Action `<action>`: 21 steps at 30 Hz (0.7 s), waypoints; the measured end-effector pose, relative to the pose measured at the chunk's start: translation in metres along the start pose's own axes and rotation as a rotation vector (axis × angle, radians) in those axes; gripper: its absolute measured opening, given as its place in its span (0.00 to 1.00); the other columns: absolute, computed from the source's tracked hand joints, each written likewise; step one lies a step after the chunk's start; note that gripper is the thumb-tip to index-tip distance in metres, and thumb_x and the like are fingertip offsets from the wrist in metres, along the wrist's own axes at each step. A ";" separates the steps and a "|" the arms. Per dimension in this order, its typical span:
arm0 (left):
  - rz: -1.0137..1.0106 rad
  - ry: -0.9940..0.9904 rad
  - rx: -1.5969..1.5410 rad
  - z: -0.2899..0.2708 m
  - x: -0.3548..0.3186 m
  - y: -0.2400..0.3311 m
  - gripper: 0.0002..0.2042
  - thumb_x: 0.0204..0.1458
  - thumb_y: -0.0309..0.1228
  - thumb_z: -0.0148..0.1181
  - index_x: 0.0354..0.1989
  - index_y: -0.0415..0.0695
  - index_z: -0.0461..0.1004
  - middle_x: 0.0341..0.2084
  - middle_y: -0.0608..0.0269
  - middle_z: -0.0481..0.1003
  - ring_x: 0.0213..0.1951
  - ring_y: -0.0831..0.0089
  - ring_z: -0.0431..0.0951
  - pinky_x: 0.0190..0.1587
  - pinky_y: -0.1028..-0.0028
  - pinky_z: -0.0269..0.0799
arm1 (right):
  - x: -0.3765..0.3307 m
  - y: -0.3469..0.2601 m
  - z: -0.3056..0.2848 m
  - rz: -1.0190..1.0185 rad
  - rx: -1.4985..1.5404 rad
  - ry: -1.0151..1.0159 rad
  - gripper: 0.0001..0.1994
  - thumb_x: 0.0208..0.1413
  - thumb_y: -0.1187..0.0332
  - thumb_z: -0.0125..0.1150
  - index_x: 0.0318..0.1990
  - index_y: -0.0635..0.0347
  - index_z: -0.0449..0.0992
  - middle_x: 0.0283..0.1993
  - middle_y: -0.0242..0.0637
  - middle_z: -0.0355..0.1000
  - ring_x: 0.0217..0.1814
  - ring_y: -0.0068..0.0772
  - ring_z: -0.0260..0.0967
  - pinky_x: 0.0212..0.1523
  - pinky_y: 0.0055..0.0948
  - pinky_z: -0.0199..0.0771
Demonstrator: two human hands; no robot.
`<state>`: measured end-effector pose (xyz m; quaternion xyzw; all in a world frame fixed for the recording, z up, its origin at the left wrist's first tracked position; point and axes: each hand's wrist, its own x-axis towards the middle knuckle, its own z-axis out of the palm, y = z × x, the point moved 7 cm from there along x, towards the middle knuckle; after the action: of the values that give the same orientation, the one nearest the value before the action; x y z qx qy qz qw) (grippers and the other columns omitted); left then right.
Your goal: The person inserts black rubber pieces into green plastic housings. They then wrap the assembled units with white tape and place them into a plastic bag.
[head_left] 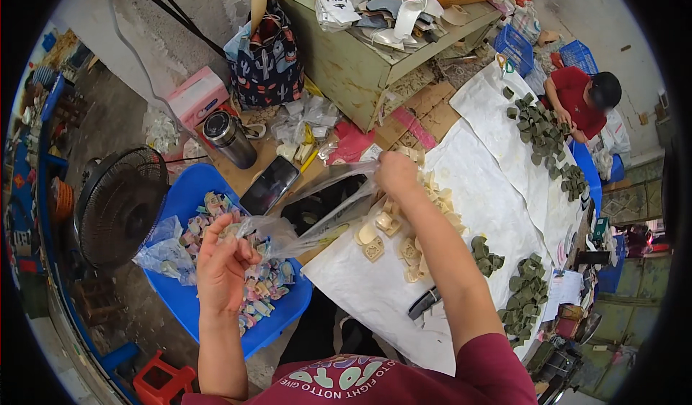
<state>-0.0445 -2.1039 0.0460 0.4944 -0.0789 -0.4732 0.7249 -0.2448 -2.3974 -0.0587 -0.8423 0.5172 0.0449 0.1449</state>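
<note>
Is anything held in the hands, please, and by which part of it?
A clear plastic bag: the right hand grips its right end; the left hand is at the opposite end, but its exact grip is unclear.

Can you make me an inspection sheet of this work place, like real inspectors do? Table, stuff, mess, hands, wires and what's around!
Surface: white sheet spread under cream pieces and green pieces.
Things in use: clear bag stretched between the hands; blue bin holding pastel pieces.
Clutter: phone, flask and pink box sit beyond the bin.
Hands: right hand pinches one end of the bag; left hand is at the other, grip unclear.
Cables: grey cord and black cords by the wall; where they lead is unclear.
Surroundings: fan and red stool at left; co-worker at far right.
</note>
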 end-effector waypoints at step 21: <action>0.021 -0.437 0.602 0.120 0.034 -0.012 0.27 0.52 0.22 0.59 0.63 0.36 0.61 0.52 0.56 0.69 0.54 0.69 0.69 0.58 0.70 0.63 | -0.081 -0.108 -0.077 -0.186 1.452 -0.318 0.24 0.52 0.79 0.55 0.59 0.62 0.65 0.32 0.33 0.74 0.25 0.18 0.67 0.27 0.19 0.69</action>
<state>-0.1028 -2.2077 0.0845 0.5718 -0.3726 -0.5158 0.5179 -0.1925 -2.3044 0.0549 -0.5586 0.3162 -0.1990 0.7405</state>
